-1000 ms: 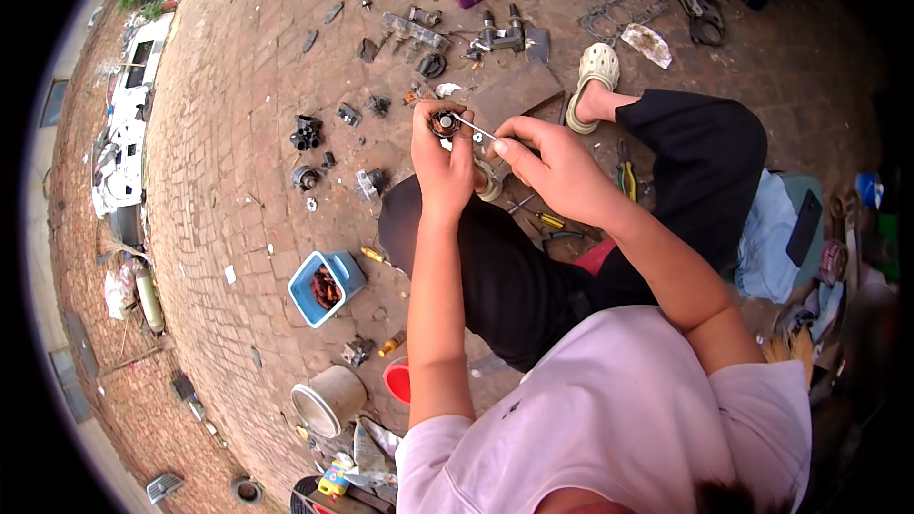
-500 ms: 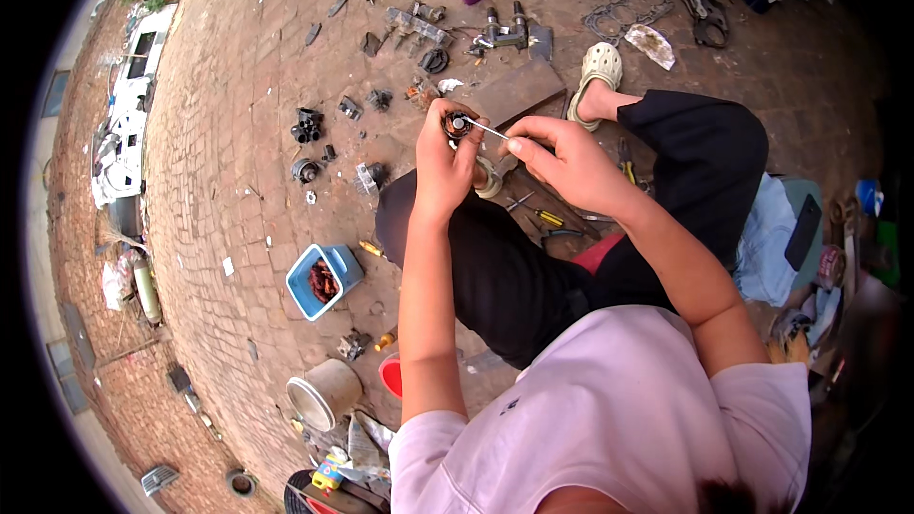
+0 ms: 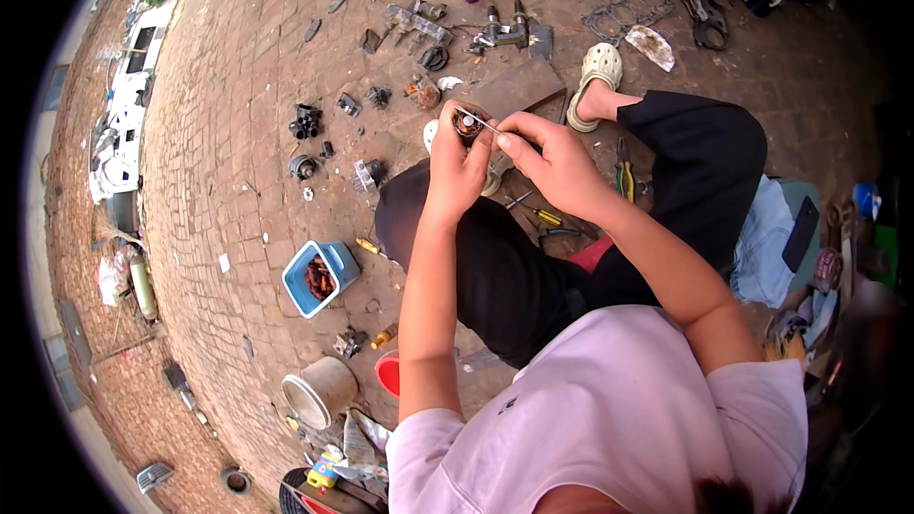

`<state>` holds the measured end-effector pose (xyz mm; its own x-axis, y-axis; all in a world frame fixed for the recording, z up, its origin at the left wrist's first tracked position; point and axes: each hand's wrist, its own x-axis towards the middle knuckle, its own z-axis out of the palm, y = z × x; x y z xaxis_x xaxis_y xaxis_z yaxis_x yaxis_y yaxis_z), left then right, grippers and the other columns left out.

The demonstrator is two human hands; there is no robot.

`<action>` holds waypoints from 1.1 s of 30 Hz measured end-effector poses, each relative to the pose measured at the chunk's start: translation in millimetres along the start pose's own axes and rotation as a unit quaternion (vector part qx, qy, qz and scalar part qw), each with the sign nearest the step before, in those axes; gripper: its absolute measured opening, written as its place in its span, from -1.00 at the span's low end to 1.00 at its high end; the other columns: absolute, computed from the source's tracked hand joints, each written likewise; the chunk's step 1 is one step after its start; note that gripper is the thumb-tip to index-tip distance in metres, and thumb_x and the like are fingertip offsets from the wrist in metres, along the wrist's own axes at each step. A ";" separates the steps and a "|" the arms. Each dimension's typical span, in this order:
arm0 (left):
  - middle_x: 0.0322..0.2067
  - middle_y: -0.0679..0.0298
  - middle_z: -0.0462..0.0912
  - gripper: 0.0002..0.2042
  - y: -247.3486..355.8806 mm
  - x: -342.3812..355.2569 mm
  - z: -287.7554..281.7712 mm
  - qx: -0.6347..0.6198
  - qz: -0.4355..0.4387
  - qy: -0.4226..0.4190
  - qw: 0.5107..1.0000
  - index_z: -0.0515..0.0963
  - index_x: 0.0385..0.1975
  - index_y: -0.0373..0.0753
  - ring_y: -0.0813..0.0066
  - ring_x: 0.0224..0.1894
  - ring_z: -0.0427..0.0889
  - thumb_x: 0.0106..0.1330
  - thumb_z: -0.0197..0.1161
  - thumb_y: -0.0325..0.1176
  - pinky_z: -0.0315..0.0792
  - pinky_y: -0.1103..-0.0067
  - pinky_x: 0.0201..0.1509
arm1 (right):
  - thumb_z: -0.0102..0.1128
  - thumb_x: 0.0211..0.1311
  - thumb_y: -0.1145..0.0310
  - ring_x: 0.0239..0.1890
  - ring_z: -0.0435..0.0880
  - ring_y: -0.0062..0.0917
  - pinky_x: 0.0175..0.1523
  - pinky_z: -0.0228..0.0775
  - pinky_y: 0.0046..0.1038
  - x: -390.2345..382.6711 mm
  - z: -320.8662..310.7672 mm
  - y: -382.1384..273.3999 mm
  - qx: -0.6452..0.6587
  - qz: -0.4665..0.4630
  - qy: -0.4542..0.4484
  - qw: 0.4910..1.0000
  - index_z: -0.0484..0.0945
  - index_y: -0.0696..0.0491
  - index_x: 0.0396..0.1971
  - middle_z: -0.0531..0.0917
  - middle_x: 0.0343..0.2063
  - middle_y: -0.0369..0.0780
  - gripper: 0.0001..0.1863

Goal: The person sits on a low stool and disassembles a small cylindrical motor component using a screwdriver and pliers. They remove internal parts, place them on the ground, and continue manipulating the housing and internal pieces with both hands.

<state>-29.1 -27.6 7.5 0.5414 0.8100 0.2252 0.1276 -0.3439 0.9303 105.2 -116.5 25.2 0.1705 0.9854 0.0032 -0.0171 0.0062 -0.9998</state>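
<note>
In my left hand (image 3: 453,174) is a small round motor part (image 3: 467,132) with a pale shaft end in its middle and dark, copper-coloured edges, held up above my left knee. My right hand (image 3: 560,171) pinches a thin metal rod (image 3: 484,123), whose far end lies across the motor part's face. Any handle on the rod is hidden in my fingers. Both hands meet closely, the left thumb beside the rod.
Dark machine parts (image 3: 306,121) lie scattered on the brick ground ahead and left. A blue tub (image 3: 296,297) with reddish-brown contents and a pale bucket (image 3: 303,400) stand at the left. Pliers (image 3: 625,179) and a yellow-handled screwdriver (image 3: 546,217) lie between my legs.
Both hands have shifted slightly, the right one moving left and toward the motor part. The rod now reaches farther across its face.
</note>
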 end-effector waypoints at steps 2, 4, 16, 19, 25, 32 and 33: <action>-0.48 0.34 0.47 -0.87 -2.1 1.2 -2.4 -0.004 0.006 0.019 1.000 0.36 -0.31 -0.28 0.66 -0.44 0.41 0.30 0.20 -0.52 0.34 0.64 -0.36 | 0.09 0.35 0.35 -0.54 0.50 -0.69 -0.39 0.34 -0.53 -2.7 -1.5 -14.8 -0.036 0.004 0.005 0.999 0.54 0.18 -0.26 0.60 -0.57 -0.26 -0.81; -0.48 0.35 0.48 -0.87 0.3 6.9 -4.5 -0.021 0.019 0.031 0.999 0.36 -0.30 -0.27 0.67 -0.44 0.41 0.30 0.20 -0.53 0.34 0.65 -0.36 | 0.12 0.33 0.32 -0.58 0.52 -0.59 -0.43 0.32 -0.47 -6.5 -6.4 -21.2 -0.089 0.001 0.011 0.996 0.55 0.16 -0.25 0.60 -0.58 -0.18 -0.80; -0.35 0.36 0.43 -0.85 5.6 6.0 -11.1 -0.153 0.036 0.013 0.987 0.37 -0.31 -0.25 0.67 -0.36 0.35 0.24 0.22 -0.56 0.29 0.69 -0.29 | 0.17 0.24 0.33 -0.52 0.62 -0.19 -0.43 0.38 -0.33 -24.3 -13.2 -49.2 -0.230 -0.097 0.058 0.967 0.59 0.13 -0.29 0.61 -0.57 -0.07 -0.82; -0.35 0.33 0.44 -0.84 1.4 6.8 -10.3 -0.128 0.052 0.014 0.990 0.37 -0.31 -0.26 0.63 -0.34 0.38 0.22 0.23 -0.57 0.32 0.66 -0.25 | 0.18 0.22 0.33 -0.52 0.62 -0.19 -0.42 0.39 -0.31 -24.5 -13.4 -47.5 -0.258 -0.093 0.057 0.960 0.59 0.12 -0.29 0.61 -0.57 -0.07 -0.82; -0.38 0.30 0.47 -0.82 1.2 6.0 -8.9 -0.054 0.058 0.024 0.997 0.38 -0.33 -0.27 0.58 -0.32 0.42 0.18 0.25 -0.59 0.35 0.63 -0.20 | 0.19 0.19 0.33 -0.57 0.59 -0.22 -0.45 0.38 -0.30 -24.1 -11.1 -43.0 -0.309 -0.134 0.085 0.938 0.61 0.12 -0.28 0.62 -0.56 -0.07 -0.81; -0.41 0.28 0.48 -0.82 -0.6 3.1 -11.3 -0.029 0.051 0.004 0.998 0.39 -0.34 -0.27 0.54 -0.34 0.44 0.17 0.28 -0.57 0.35 0.60 -0.22 | 0.20 0.21 0.30 -0.62 0.58 -0.28 -0.49 0.35 -0.33 -16.6 -14.2 -30.6 -0.194 -0.070 0.049 0.977 0.62 0.14 -0.31 0.61 -0.61 -0.08 -0.79; -0.41 0.28 0.48 -0.81 -0.2 2.4 -12.1 -0.010 0.052 0.000 0.999 0.39 -0.35 -0.27 0.54 -0.34 0.44 0.16 0.29 -0.57 0.35 0.60 -0.23 | 0.20 0.21 0.30 -0.64 0.57 -0.30 -0.49 0.34 -0.34 -17.4 -13.2 -31.7 -0.201 -0.064 0.051 0.976 0.62 0.14 -0.31 0.61 -0.61 -0.09 -0.79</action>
<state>-37.9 -19.8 11.4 0.5510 0.7703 0.3210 0.0545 -0.4170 0.9073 115.8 -136.1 56.6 0.2426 0.9590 0.1466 0.3948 0.0404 -0.9179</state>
